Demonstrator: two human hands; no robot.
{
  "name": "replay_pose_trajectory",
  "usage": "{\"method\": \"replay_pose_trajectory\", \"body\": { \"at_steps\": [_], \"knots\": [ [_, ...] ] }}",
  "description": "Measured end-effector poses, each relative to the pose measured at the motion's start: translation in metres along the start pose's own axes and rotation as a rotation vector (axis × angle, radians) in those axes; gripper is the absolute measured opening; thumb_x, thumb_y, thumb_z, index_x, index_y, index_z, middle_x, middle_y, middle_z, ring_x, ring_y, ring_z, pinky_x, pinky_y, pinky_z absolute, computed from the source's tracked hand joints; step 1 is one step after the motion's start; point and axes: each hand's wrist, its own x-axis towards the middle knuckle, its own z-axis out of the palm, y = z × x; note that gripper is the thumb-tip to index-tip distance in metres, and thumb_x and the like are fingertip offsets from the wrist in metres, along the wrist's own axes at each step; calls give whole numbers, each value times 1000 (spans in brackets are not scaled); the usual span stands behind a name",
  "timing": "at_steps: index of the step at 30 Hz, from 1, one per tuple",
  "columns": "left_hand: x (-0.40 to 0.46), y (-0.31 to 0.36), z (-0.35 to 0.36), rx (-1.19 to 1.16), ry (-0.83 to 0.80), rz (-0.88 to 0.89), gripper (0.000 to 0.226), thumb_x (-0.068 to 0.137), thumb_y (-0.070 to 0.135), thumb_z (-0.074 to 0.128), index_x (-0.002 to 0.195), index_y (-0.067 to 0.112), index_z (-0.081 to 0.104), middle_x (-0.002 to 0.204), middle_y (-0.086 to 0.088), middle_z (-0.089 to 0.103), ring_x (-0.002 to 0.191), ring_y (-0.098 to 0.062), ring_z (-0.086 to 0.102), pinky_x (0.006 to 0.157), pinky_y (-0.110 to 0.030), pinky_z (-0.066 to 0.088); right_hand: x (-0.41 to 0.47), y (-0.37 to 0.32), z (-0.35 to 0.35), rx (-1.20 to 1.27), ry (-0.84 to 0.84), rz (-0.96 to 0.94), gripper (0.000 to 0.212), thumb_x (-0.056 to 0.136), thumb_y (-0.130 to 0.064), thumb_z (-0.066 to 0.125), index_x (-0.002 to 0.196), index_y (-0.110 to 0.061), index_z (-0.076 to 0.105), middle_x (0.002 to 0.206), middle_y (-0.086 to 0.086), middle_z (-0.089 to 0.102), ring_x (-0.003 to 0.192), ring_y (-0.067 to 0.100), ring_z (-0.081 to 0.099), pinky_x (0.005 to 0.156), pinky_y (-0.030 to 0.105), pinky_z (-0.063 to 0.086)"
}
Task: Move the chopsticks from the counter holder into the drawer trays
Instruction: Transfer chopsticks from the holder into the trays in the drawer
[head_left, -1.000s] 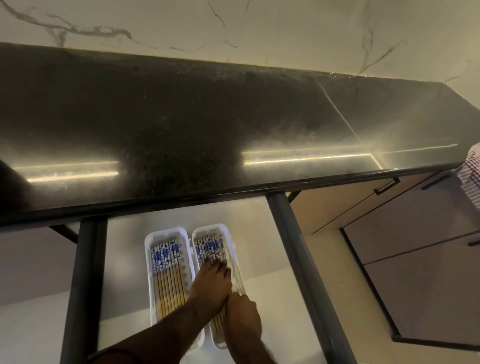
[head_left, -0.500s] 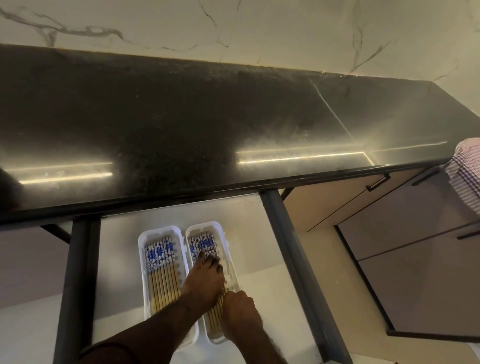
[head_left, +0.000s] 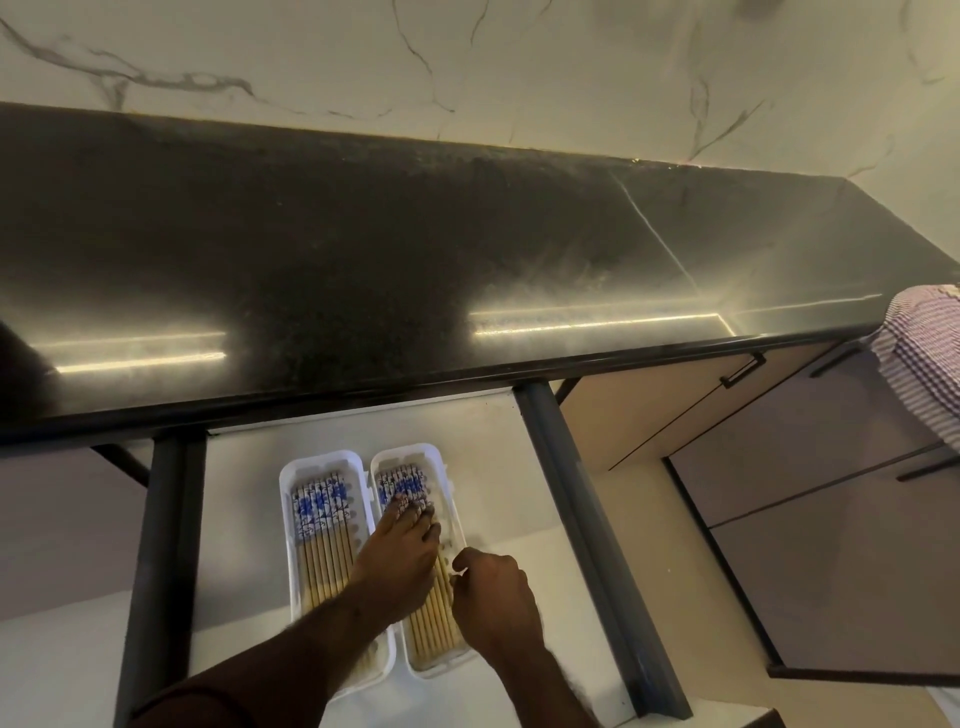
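Two white trays lie side by side in the open drawer (head_left: 483, 499), the left tray (head_left: 289, 525) and the right tray (head_left: 410, 451). Both hold chopsticks with blue-and-white patterned tops; the left tray's chopsticks (head_left: 322, 551) lie uncovered. My left hand (head_left: 397, 564) rests flat on the right tray's chopsticks (head_left: 431, 623), its straight fingers reaching the patterned ends. My right hand (head_left: 493, 603) sits at that tray's right rim with fingers curled over the edge. No counter holder is in view.
A long black counter (head_left: 467, 260) overhangs the drawer's back. Dark drawer side walls (head_left: 587, 545) run on both sides. Cabinet fronts with black handles (head_left: 743, 371) stand at the right, and a striped cloth (head_left: 924, 364) hangs at the right edge.
My right hand has slid from the near end of the right tray's chopsticks to that tray's right rim. My left hand stays pressed on those chopsticks.
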Motion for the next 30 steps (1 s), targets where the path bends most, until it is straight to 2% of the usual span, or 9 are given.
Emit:
{"method": "replay_pose_trajectory", "body": {
  "at_steps": [6,10,17,21,25,30],
  "knots": [
    [-18,0,-16,-61,61,-82,61,94,31,43,149,11,25,158,-13,26,148,-30,14,110,-46,-15,-10,-3,-11,39,-27,0,28,92,-35,59,118,-23,63,117,-3,70,95,22,72,82,34,58],
    [-34,-3,-31,-46,75,-108,64,94,34,44,150,11,23,159,-13,24,148,-31,14,112,-48,-13,-22,-7,-23,48,14,-50,26,92,-32,61,115,-22,64,113,-2,72,91,20,73,79,34,60],
    [-73,14,-61,-73,165,-209,69,90,41,58,147,10,33,153,-14,35,144,-33,27,114,-50,0,-54,-10,-50,-4,106,-242,28,93,-28,60,118,-18,65,116,4,71,93,25,71,81,34,58],
    [-103,42,-73,-114,228,-311,69,94,44,51,150,11,26,157,-11,27,146,-32,22,115,-47,0,-81,-2,-56,-14,160,-355,31,93,-25,59,122,-17,61,119,5,70,94,26,72,81,35,60],
    [-138,73,-84,-111,260,-401,69,97,50,37,153,16,12,161,-6,14,149,-26,10,117,-44,-6,-118,11,-58,15,211,-438,35,92,-26,60,126,-22,58,119,1,70,97,22,70,82,36,59],
    [-182,100,-98,-89,278,-487,69,98,53,25,153,18,3,163,-4,4,149,-23,1,120,-47,-6,-155,24,-59,48,249,-522,36,92,-28,58,128,-25,57,117,-1,70,97,19,68,85,36,57]
  ]
}}
